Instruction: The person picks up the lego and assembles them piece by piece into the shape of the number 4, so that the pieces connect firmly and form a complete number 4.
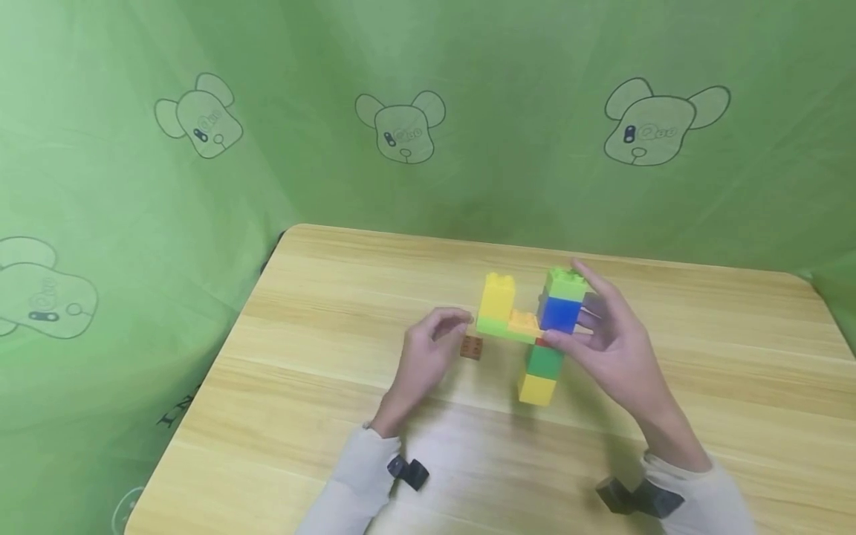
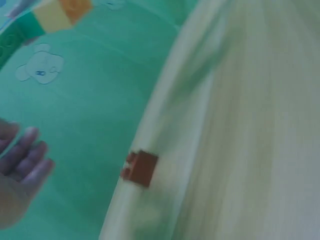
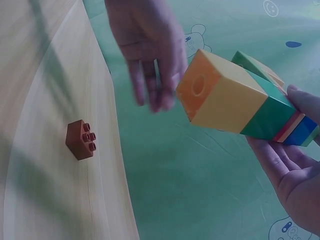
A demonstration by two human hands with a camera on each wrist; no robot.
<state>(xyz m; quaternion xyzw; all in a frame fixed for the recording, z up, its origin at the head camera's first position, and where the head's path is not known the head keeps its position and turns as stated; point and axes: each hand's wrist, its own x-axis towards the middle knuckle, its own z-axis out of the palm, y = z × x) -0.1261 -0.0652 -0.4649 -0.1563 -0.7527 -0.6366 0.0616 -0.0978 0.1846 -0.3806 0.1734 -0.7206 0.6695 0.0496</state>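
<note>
My right hand [image 1: 611,345] holds a structure of building blocks [image 1: 563,313] above the table, thumb on the near side and fingers behind. Yellow, green, thin red, blue and light green blocks make up its column. A flat arm reaches out to the left, bearing a tall yellow block [image 1: 497,296] and a low orange-yellow one. My left hand [image 1: 431,349] hovers beside the arm's left end, fingers loosely bent and nothing in them; the right wrist view shows a gap between that hand and the blocks. A small brown block [image 3: 81,140] sits on the table near the left hand.
The wooden table [image 1: 281,371] reaches back to a green cloth [image 1: 508,193] printed with mouse-like heads. Black devices are strapped to both wrists over pale sleeves [image 1: 357,468].
</note>
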